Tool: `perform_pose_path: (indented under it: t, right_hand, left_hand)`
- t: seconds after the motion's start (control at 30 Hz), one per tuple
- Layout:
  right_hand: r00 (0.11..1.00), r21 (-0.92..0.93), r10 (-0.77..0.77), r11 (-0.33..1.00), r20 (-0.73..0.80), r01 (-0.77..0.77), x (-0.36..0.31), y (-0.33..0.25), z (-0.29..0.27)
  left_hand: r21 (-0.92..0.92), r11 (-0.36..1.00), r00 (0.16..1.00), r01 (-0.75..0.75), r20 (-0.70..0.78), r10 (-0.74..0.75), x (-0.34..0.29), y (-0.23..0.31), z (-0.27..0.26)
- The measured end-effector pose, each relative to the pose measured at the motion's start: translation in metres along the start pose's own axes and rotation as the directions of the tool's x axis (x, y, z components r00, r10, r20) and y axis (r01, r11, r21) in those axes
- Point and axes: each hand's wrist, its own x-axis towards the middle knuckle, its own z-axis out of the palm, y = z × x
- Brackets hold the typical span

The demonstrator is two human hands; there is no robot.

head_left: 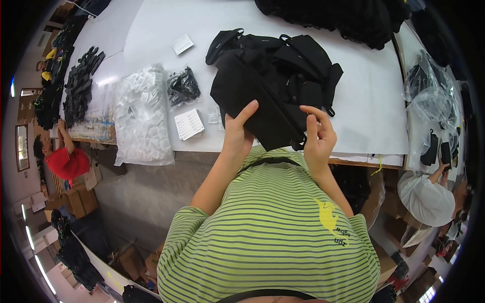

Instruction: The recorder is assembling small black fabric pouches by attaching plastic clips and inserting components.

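Note:
A flat black fabric pouch point(257, 101) is tilted over the table's near edge in front of me. My left hand point(239, 134) grips its left side, thumb on top and the other fingers underneath. Beside the pouch's right edge, my right hand point(320, 137) has its thumb and index finger drawn close together. Whatever those fingertips pinch is too small to make out. A small black loop point(298, 145) hangs at the pouch's lower right corner. Just beyond lies a heap of similar black pouches point(305, 58) with straps, partly covered by the one in my grip.
Left of me are a clear bag of white pieces point(144, 113), a small bag of black parts point(183, 87) and white printed cards point(189, 124). Black fabric point(338, 17) is piled at the far edge. Co-workers in red point(68, 162) and white point(427, 198) flank the white table point(366, 118).

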Motion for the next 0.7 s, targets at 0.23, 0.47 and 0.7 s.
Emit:
perform_pose_path:
  t: [0.23,0.47,0.7]
  right_hand:
    - [0.916,0.285,0.229,0.901,0.329,-0.327,0.014,0.021,-0.017]
    - [0.994,0.383,0.111,0.917,0.017,-0.109,0.042,0.01,-0.026]
    - [0.988,0.036,-0.151,0.988,0.033,0.15,0.031,-0.001,-0.03]
  left_hand:
    - [0.164,0.984,0.98,0.075,0.171,-0.103,-0.003,0.004,0.009]
    - [0.434,0.876,0.901,0.208,0.263,-0.345,-0.012,-0.002,0.024]
    - [0.283,0.933,0.951,0.223,0.146,-0.272,-0.011,-0.005,0.028]
